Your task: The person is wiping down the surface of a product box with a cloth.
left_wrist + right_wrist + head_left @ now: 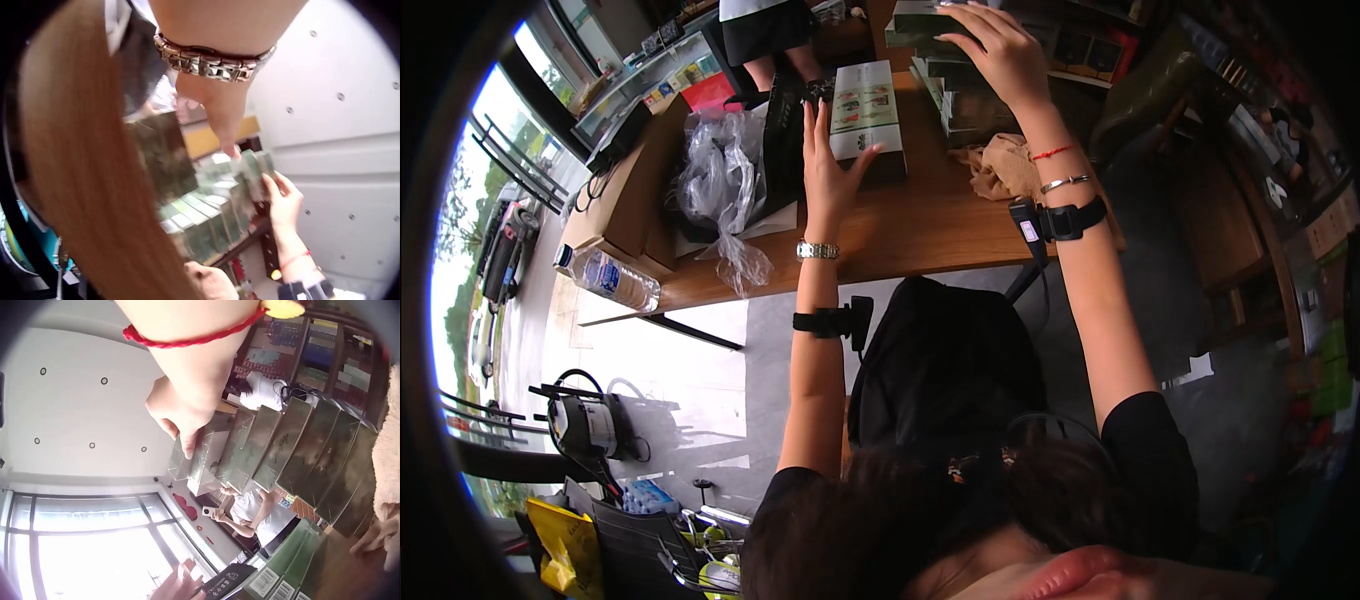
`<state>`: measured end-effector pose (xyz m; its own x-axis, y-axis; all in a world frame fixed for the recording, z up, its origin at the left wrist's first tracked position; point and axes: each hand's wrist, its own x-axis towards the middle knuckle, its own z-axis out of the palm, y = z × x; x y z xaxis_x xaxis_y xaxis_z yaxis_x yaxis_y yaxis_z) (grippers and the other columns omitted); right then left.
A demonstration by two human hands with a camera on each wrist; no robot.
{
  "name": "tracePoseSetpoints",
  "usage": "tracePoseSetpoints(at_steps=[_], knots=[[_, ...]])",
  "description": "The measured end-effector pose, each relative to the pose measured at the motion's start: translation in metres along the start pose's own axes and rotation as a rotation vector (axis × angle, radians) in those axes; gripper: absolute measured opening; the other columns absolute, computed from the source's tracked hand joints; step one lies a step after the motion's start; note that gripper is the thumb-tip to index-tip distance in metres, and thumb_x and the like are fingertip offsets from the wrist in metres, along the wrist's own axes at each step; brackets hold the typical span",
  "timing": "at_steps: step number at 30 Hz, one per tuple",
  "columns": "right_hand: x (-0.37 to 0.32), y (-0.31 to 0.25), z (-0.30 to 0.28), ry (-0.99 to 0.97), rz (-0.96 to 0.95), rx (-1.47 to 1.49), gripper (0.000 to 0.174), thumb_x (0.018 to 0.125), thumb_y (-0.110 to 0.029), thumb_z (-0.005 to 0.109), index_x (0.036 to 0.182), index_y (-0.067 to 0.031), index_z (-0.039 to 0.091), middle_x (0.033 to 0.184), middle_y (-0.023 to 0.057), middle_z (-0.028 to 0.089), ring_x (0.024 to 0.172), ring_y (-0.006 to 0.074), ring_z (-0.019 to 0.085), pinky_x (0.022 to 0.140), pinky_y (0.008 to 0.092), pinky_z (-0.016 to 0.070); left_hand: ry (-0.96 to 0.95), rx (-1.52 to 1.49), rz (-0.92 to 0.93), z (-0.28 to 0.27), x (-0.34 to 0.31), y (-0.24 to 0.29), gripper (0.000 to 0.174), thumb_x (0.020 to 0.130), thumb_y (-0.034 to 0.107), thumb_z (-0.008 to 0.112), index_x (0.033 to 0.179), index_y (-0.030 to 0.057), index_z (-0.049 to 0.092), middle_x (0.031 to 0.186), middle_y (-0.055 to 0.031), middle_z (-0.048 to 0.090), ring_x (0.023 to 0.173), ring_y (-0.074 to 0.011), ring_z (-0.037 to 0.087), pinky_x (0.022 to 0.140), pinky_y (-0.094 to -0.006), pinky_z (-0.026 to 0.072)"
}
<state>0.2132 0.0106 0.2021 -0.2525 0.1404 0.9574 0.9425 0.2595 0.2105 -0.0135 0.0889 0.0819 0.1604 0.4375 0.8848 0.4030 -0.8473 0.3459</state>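
Observation:
My left hand [830, 175], fingers straight and thumb spread, is at the near end of a pale green-and-white printed box [867, 105] on the wooden table. Higher up on the right, my right hand [1000, 55] grips the uppermost box [920, 18] of a stack of green boxes [970, 105]. In the right wrist view, its thumb and fingers lie across that box's end [203, 459], with dark green boxes [281, 444] stacked below. Green boxes with barcodes [275, 578] show near the blurred left hand.
Clear plastic wrap [720, 175] and a cardboard box [635, 190] lie on the table's left side, with a water bottle [615, 280] near its edge. A crumpled tan cloth [1000, 165] sits below the stack. Another person [770, 40] stands across the table.

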Motion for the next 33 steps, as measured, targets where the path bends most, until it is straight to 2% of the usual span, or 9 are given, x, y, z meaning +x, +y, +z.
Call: tracePoseSetpoints(at_steps=[6, 11, 20, 25, 27, 28, 29, 31, 33], knots=[[0.010, -0.011, -0.007, -0.042, 0.093, 0.107, 0.029, 0.078, -0.013, 0.076, 0.106, -0.0067, 0.072, 0.105, 0.0098, 0.071, 0.099, 0.0259, 0.067, 0.087, 0.0350, 0.0549, -0.022, -0.278, 0.005, 0.049, 0.085, 0.054, 0.094, 0.080, 0.029, 0.082, 0.151, 0.0007, 0.027, 0.147, -0.0241, 0.043, 0.134, -0.0306, 0.045, 0.110, -0.0372, 0.0381], [0.014, -0.012, -0.004, -0.059, 0.265, 0.201, 0.029, 0.077, -0.005, 0.073, 0.106, -0.0030, 0.071, 0.107, 0.0135, 0.071, 0.100, 0.0284, 0.068, 0.088, 0.0364, 0.0542, 0.311, -0.382, -0.221, 0.086, 0.103, 0.102, 0.115, 0.067, 0.023, 0.086, 0.152, -0.0021, 0.013, 0.141, -0.0273, 0.038, 0.131, -0.0414, 0.040, 0.109, -0.0439, 0.0360], [0.054, 0.007, -0.051, 0.384, 0.378, 0.154, 0.027, 0.084, -0.003, 0.073, 0.110, 0.0032, 0.069, 0.094, 0.0161, 0.072, 0.077, 0.0173, 0.067, 0.068, 0.0304, 0.0535, 0.269, -0.329, -0.199, 0.103, 0.097, 0.103, 0.131, 0.062, 0.028, 0.092, 0.154, -0.0009, 0.004, 0.140, -0.0280, 0.036, 0.129, -0.0415, 0.038, 0.108, -0.0474, 0.0348], [0.017, -0.012, -0.083, 0.607, 0.351, 0.380, 0.026, 0.089, -0.006, 0.071, 0.109, 0.0085, 0.066, 0.098, 0.0058, 0.070, 0.083, 0.0093, 0.061, 0.068, 0.0211, 0.0486, 0.181, -0.267, -0.051, 0.079, 0.088, 0.122, 0.119, 0.070, 0.031, 0.089, 0.153, -0.0021, 0.011, 0.156, -0.0292, 0.018, 0.146, -0.0410, 0.017, 0.119, -0.0474, 0.0169], [-0.011, -0.040, -0.105, 0.407, 0.439, 0.431, 0.042, 0.077, -0.013, 0.080, 0.117, -0.0063, 0.069, 0.118, 0.0056, 0.068, 0.106, 0.0270, 0.066, 0.088, 0.0353, 0.0547, -0.071, -1.016, 0.169, 0.042, 0.065, 0.134, 0.108, 0.081, 0.053, 0.074, 0.156, 0.0067, 0.011, 0.163, -0.0165, 0.008, 0.148, -0.0425, 0.009, 0.120, -0.0465, 0.0118], [-0.024, -0.052, -0.107, 0.358, 0.251, 0.224, 0.036, 0.077, -0.010, 0.079, 0.112, -0.0072, 0.072, 0.115, 0.0042, 0.070, 0.108, 0.0260, 0.066, 0.088, 0.0342, 0.0558, -0.121, -1.347, 0.156, 0.028, 0.049, 0.150, 0.106, 0.080, 0.037, 0.078, 0.156, 0.0089, 0.011, 0.157, -0.0174, 0.021, 0.140, -0.0354, 0.028, 0.113, -0.0433, 0.0273], [-0.038, -0.068, -0.107, 0.293, 0.073, 0.017, 0.030, 0.076, -0.007, 0.078, 0.106, -0.0081, 0.075, 0.111, 0.0028, 0.071, 0.110, 0.0249, 0.065, 0.087, 0.0331, 0.0568, -0.174, -1.680, 0.122, 0.016, 0.029, 0.168, 0.106, 0.079, 0.020, 0.082, 0.157, 0.0110, 0.010, 0.151, -0.0182, 0.035, 0.131, -0.0283, 0.046, 0.105, -0.0400, 0.0428], [-0.070, -0.104, -0.098, 0.249, 0.070, 0.152, 0.030, 0.079, -0.015, 0.078, 0.108, -0.0115, 0.075, 0.113, 0.0004, 0.071, 0.116, 0.0234, 0.063, 0.091, 0.0335, 0.0570, 0.079, -1.642, -0.331, -0.002, -0.009, 0.192, 0.099, 0.086, 0.009, 0.071, 0.158, 0.0184, 0.004, 0.146, -0.0114, 0.038, 0.124, -0.0212, 0.049, 0.102, -0.0379, 0.0443], [-0.081, -0.121, -0.104, -0.009, 0.089, 0.356, 0.030, 0.080, -0.019, 0.076, 0.109, -0.0123, 0.074, 0.116, 0.0006, 0.070, 0.117, 0.0237, 0.062, 0.093, 0.0353, 0.0569, 0.258, -1.325, -0.628, -0.010, -0.041, 0.176, 0.054, 0.094, 0.022, 0.058, 0.142, 0.0020, 0.041, 0.124, -0.0097, 0.058, 0.120, -0.0223, 0.053, 0.107, -0.0406, 0.0405]])
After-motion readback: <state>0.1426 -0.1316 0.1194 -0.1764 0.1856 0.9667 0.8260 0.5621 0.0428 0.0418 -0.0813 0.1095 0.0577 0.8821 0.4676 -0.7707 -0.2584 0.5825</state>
